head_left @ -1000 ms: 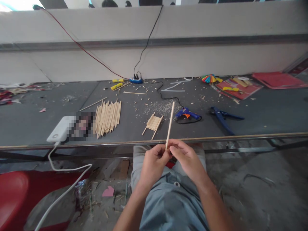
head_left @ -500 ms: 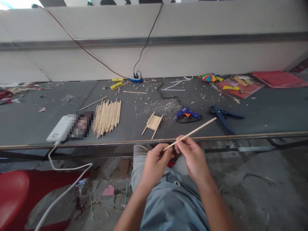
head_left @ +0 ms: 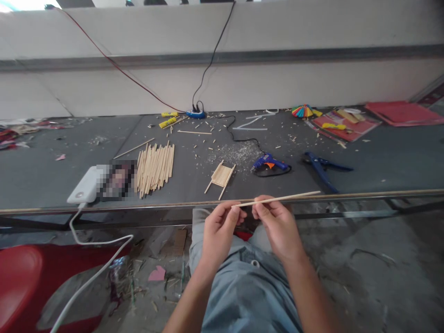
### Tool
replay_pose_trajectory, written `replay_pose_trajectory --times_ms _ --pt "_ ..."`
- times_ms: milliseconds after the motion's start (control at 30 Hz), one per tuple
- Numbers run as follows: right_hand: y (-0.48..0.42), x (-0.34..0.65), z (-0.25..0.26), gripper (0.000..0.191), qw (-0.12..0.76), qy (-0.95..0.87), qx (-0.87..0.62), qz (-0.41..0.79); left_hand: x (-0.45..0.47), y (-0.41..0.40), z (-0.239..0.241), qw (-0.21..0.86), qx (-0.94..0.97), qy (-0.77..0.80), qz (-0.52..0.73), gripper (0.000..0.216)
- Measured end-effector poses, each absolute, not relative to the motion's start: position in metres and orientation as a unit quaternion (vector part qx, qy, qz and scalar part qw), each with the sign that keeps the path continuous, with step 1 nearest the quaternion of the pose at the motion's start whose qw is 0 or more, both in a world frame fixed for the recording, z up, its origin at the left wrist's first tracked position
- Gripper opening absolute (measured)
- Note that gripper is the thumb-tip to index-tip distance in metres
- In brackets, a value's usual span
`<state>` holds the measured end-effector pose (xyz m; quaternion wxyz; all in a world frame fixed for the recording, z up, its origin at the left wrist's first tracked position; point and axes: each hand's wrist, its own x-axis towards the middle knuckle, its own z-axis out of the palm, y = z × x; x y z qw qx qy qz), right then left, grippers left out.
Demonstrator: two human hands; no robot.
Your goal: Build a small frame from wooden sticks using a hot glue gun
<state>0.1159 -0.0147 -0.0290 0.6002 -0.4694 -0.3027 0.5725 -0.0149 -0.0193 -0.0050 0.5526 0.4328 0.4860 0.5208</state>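
A thin wooden stick [head_left: 291, 197] lies nearly level between my hands, in front of the table's near edge. My left hand [head_left: 222, 229] pinches its left end with thumb and fingers. Closer to its middle, my right hand [head_left: 275, 226] grips the same stick, and the long right part sticks out past the fingers. Beyond my hands on the table is a small frame of glued sticks [head_left: 222, 175], two long rails with short sticks packed between them. A blue hot glue gun [head_left: 269, 163] rests to its right, and a blue cutter [head_left: 322, 169] lies farther right.
A pile of wooden sticks [head_left: 155, 169] lies left of the frame, beside a blurred phone [head_left: 118, 180] and a white power bank [head_left: 83, 185]. A blue power strip [head_left: 195, 114] sits at the wall. Scraps litter the tabletop; a red chair [head_left: 21, 277] stands lower left.
The stick's right end has swung down, so the stick now lies almost level instead of slanting up. Both hands have shifted slightly. Things on the table have stayed put.
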Motion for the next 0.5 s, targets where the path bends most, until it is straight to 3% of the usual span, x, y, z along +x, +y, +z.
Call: replay_pose_trajectory --times_ms 500 --pt "-0.0163 0.1178 -0.0240 0.012 0.614 -0.280 -0.396 0.622 -0.0162 -0.0163 -0.0047 0.544 0.385 0.491 0.560 0.017"
